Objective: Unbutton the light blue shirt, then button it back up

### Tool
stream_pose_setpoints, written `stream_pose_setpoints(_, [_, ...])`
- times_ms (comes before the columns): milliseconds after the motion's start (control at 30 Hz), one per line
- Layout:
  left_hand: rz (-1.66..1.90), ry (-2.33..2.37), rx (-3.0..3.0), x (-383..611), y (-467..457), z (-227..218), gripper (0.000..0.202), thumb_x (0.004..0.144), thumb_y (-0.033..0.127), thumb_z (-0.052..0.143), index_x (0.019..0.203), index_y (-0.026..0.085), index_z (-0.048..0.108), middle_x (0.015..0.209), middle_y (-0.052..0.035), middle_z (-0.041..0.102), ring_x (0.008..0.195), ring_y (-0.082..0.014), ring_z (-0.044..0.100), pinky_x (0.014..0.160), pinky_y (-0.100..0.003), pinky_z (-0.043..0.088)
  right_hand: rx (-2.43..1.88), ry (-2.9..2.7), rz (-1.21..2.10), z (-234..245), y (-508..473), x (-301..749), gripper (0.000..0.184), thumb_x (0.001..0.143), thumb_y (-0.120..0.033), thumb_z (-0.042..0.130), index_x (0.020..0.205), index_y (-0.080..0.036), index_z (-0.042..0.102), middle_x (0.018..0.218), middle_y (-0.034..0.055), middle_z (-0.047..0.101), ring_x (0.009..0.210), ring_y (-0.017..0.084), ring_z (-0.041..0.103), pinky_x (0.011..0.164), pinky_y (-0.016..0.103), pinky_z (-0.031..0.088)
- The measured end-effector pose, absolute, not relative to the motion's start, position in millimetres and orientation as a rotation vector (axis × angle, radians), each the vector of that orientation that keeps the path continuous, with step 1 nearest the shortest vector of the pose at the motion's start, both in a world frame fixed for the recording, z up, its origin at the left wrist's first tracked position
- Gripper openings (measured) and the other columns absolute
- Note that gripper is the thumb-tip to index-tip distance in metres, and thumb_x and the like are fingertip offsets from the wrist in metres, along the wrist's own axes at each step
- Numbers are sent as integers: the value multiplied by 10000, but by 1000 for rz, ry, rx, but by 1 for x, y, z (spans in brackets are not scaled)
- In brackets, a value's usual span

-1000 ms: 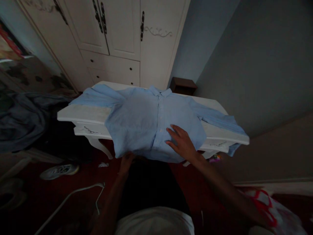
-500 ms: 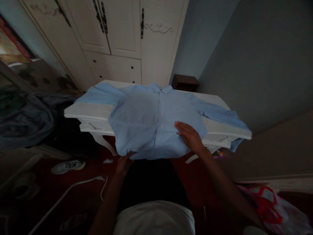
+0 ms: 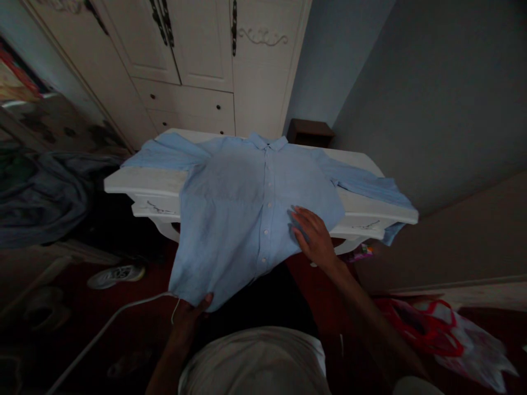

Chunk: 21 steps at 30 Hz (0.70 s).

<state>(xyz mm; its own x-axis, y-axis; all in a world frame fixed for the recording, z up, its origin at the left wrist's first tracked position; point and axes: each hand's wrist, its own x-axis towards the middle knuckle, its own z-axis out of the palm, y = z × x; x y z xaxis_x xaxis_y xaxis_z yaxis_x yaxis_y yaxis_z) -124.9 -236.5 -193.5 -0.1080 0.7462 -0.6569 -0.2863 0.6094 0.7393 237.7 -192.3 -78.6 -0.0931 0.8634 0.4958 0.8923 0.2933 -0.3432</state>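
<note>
A light blue button-up shirt [image 3: 226, 203] lies face up over a white table [image 3: 152, 184], its collar at the far edge and a sleeve spread to each side. The right-hand sleeve's cuff hangs over the table's end. My left hand [image 3: 196, 310] grips the lower left hem, thumb on top, and holds it out past the front edge toward my body. Its other fingers are hidden under the cloth. On the lower right front, beside the button row, my right hand [image 3: 315, 236] rests with fingers apart.
A white wardrobe [image 3: 201, 60] stands behind the table, with a small brown box-like piece [image 3: 310, 131] to its right. Grey clothing [image 3: 45, 197] is heaped at left. A shoe [image 3: 116, 276], a white pole [image 3: 111, 323] and a red-and-white plastic bag [image 3: 465, 351] are on the floor.
My left hand has moved down and toward me, drawing the left hem out so that more of the front and its buttons show. My right hand has shifted slightly lower.
</note>
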Motion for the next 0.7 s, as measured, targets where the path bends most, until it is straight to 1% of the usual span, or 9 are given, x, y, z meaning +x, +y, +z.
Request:
stream_pose_setpoints(67, [914,1341,431,-124,-242,-188,501,480,243,876,939,189,684,886,-87,739,887,-285,704,809,-372,565,-1568,-1767,-41,-91,-207,238,424,943,-322,447,1363,-291,496,1333,84,574,1263,266,496,1068,509,389])
stream_pose_setpoints(133, [922,1281,440,-125,-251,-186,525,440,257,881,923,175,693,897,-94,743,966,-307,686,892,-391,541,-1613,-1512,-39,-112,-221,242,397,930,-348,462,1315,-272,524,1248,110,605,1195,275,534,1028,511,420])
stream_pose_setpoints(200, [948,1277,436,-127,-260,-187,528,408,263,882,896,191,694,872,-75,745,955,-312,687,885,-402,546,-1663,-1244,-15,-138,-234,249,416,904,-389,497,1299,-260,508,1247,129,580,1166,279,545,1006,518,434])
stream_pose_setpoints(300, [929,1271,375,-128,-270,-188,475,410,276,880,840,236,680,824,-42,742,918,-311,692,813,-415,573,-1714,-988,247,-176,-248,257,519,825,-472,588,1288,-271,468,1275,134,556,1152,287,564,957,529,471])
stream_pose_setpoints(400, [859,1195,242,-126,-269,-181,381,458,348,857,780,260,674,815,-57,742,1003,-350,667,798,-453,582,-1710,-924,584,-201,-255,257,585,734,-546,659,1220,-256,513,1252,124,595,1159,299,576,963,532,470])
stream_pose_setpoints(500, [870,1097,132,-120,-264,-171,335,472,405,823,749,285,678,832,-65,744,1063,-369,645,817,-476,583,-1599,-903,816,-207,-255,251,633,671,-589,703,1178,-234,570,1258,117,622,1184,301,568,1005,502,446])
stream_pose_setpoints(567, [885,1065,109,-115,-261,-166,328,468,390,814,751,289,682,830,-58,745,989,-357,675,778,-463,597,-1512,-840,939,-205,-254,247,649,632,-630,717,1123,-217,616,1212,122,656,1141,304,597,988,481,461])
stream_pose_setpoints(633, [863,1068,133,-112,-259,-162,319,488,345,803,776,270,688,818,-54,741,831,-321,707,698,-442,611,-1455,-756,1036,-201,-254,246,652,582,-656,740,1041,-201,655,1115,122,700,1047,305,643,949,476,485])
stream_pose_setpoints(700, [843,1107,186,-110,-258,-160,285,525,293,783,787,241,683,785,-45,732,672,-266,699,608,-409,610,-1444,-708,1096,-195,-258,251,629,538,-617,790,992,-197,675,1041,107,725,963,292,667,917,467,503])
